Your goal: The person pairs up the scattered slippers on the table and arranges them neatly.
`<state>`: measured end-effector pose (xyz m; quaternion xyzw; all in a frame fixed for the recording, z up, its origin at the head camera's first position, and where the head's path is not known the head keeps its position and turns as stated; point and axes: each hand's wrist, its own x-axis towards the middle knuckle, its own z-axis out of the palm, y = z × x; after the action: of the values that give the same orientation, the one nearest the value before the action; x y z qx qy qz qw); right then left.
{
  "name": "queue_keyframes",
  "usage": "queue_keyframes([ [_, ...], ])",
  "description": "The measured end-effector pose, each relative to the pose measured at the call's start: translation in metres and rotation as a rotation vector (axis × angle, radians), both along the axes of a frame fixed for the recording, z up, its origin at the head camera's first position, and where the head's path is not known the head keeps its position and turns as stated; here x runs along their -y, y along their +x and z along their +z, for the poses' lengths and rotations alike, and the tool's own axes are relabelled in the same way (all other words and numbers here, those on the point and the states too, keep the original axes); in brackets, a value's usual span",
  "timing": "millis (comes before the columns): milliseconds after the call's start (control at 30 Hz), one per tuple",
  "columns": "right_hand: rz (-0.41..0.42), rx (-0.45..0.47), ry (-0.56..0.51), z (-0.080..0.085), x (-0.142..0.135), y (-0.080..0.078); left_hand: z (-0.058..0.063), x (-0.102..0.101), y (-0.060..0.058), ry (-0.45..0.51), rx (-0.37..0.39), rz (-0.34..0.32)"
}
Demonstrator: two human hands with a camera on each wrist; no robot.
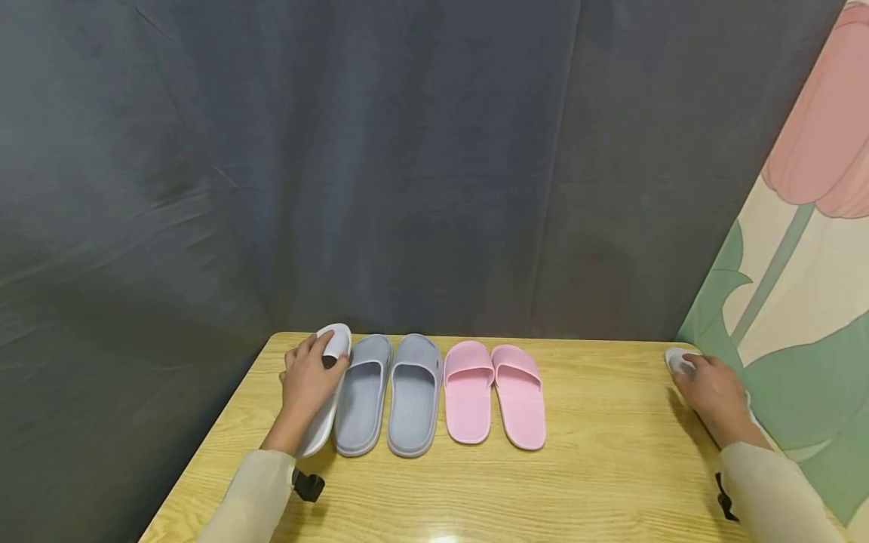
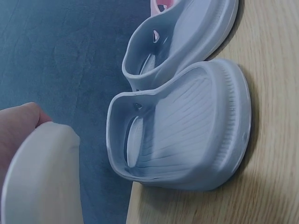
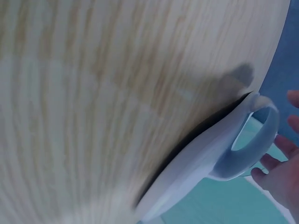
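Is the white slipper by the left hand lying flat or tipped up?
Tipped on its side: the left hand holds the white slipper on edge beside the flat grey slippers.

Matt rubbery grey slippers (image 1: 387, 392) on glossy wood-grain table (image 1: 611, 467).

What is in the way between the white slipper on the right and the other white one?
The white slipper under the right hand is across the table from its match. The grey pair and the pink pair stand between them.
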<state>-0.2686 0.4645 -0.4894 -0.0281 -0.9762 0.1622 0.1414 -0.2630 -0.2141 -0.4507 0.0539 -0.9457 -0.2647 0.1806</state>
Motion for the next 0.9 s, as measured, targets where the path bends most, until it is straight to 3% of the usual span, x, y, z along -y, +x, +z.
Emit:
queue_keyframes([
  [400, 0.012, 0.007, 0.003, -0.006, -0.012, 0.004, 0.003, -0.004, 0.001, 0.013, 0.008, -0.005],
  [900, 0.006, 0.105, 0.002, -0.012, -0.018, 0.004, 0.002, -0.01, 0.0, 0.007, 0.02, -0.001],
])
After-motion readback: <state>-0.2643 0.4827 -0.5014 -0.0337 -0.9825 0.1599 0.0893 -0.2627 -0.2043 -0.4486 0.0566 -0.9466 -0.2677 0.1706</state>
